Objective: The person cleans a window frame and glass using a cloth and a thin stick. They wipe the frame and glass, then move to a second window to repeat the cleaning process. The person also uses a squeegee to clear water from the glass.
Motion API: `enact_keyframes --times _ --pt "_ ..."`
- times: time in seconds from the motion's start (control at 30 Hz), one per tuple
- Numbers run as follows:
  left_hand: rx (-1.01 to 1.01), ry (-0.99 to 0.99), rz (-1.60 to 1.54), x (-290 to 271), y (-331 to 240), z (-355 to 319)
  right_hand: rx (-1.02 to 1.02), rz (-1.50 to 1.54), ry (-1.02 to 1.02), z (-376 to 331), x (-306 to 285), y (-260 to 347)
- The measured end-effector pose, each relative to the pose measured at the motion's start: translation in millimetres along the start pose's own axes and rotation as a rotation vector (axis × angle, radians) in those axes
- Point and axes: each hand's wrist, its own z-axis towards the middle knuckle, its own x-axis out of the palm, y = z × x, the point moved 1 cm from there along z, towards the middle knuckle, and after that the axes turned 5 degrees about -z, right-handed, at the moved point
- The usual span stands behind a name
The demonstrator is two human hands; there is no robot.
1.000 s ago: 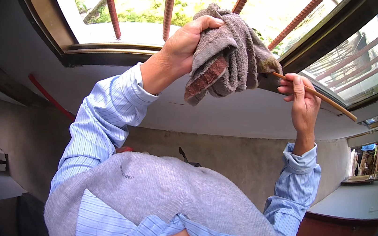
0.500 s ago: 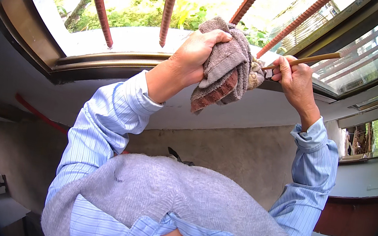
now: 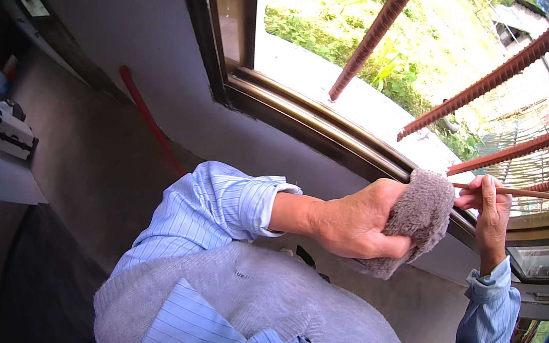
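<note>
My left hand [image 3: 358, 219] is closed around a fuzzy grey-brown cloth [image 3: 424, 207], bunched up beside the lower window frame. In my right hand [image 3: 491, 210], a thin brown wooden stick [image 3: 533, 194] is pinched between thumb and fingers. The stick lies nearly level and points toward the cloth. Its left end passes out of sight at the cloth's edge, so I cannot tell what is on it. Both hands are in front of the window track [image 3: 318, 123], the right one farther along it.
Rust-red ribbed bars [image 3: 376, 40] cross the window opening, close beyond the hands. The dark metal frame [image 3: 204, 32] rises at the left. A red pipe [image 3: 148, 115] runs along the wall. A white and black object [image 3: 14, 129] is on a pale surface at far left.
My view has turned, so the window now slants down to the right. The cloth hung loosely with a reddish patch showing; now it is bunched more tightly. The stick has become nearly level.
</note>
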Motion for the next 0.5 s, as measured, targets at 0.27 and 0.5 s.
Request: enact_keyframes --times 0.27,0.5 --pt "-0.018 -0.375 0.161 -53.8 -77.4 -118.6 -0.196 0.188 0.297 54.2 124.7 57.5" --pt "0.193 -0.992 0.061 -67.9 -130.0 -165.6 -0.303 0.259 0.358 87.5 207.3 94.7"
